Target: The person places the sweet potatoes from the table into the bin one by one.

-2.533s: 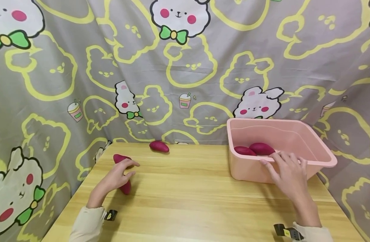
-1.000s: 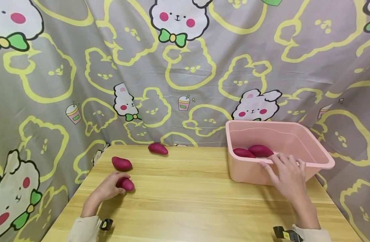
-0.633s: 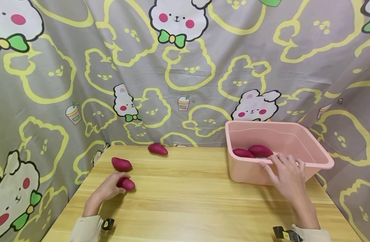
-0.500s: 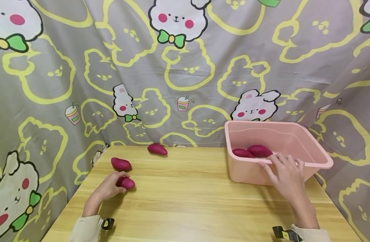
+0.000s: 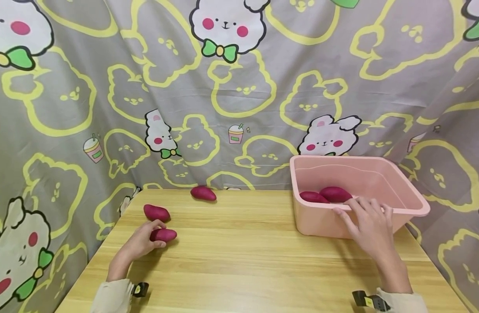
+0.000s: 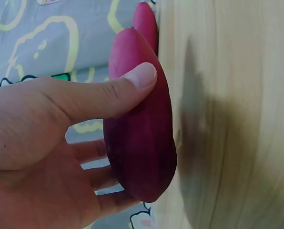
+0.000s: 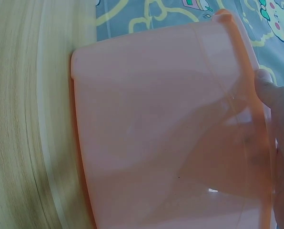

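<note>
My left hand (image 5: 141, 241) holds a purple-red sweet potato (image 5: 163, 234) at the left of the table. In the left wrist view the thumb lies across the sweet potato (image 6: 141, 143) and the other fingers go behind it; its shadow falls on the wood beside it. Just behind sits a second sweet potato (image 5: 156, 212), and a third one (image 5: 203, 193) lies near the table's back edge. With fingers over the near rim and thumb outside, my right hand (image 5: 372, 226) grips the pink plastic bin (image 5: 321, 219). Inside it are two sweet potatoes (image 5: 335, 194), partly hidden by the wall.
The wooden table (image 5: 239, 261) spreads between both hands. A grey curtain (image 5: 239, 100) with cartoon prints hangs along the back and both sides, close behind the bin.
My left hand has come down from above the two left sweet potatoes and taken hold of the nearer one, which has since turned and risen slightly. My right hand stays on the bin's rim.
</note>
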### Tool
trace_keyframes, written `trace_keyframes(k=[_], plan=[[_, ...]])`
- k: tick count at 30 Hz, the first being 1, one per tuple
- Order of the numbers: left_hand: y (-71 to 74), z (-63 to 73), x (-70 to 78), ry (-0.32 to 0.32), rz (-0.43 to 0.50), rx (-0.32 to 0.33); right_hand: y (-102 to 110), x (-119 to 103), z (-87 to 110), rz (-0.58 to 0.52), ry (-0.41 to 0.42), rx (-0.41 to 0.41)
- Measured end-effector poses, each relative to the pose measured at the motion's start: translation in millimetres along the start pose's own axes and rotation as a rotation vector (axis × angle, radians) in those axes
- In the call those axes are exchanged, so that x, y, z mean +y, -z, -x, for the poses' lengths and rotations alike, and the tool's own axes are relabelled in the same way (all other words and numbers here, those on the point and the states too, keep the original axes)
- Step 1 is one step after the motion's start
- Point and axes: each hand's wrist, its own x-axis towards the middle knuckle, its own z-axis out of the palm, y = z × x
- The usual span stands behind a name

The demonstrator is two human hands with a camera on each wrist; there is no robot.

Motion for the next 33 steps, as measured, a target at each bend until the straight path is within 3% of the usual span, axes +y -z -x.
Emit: trace_keyframes(k=[8,17,33], plan=[[2.1,-5.5,3.6,0.034,0.046,-0.002,0,-1,-1.1,0.0,-0.003,0.001],[3.9,-9.8,14.0,-0.011,0.05,0.04,1,-1,-0.2,-0.003,0.006,0.002],[8.4,-19.5,33.5,-0.031,0.095,0.11,0,-1,1.1,-0.003,-0.004,-0.002]])
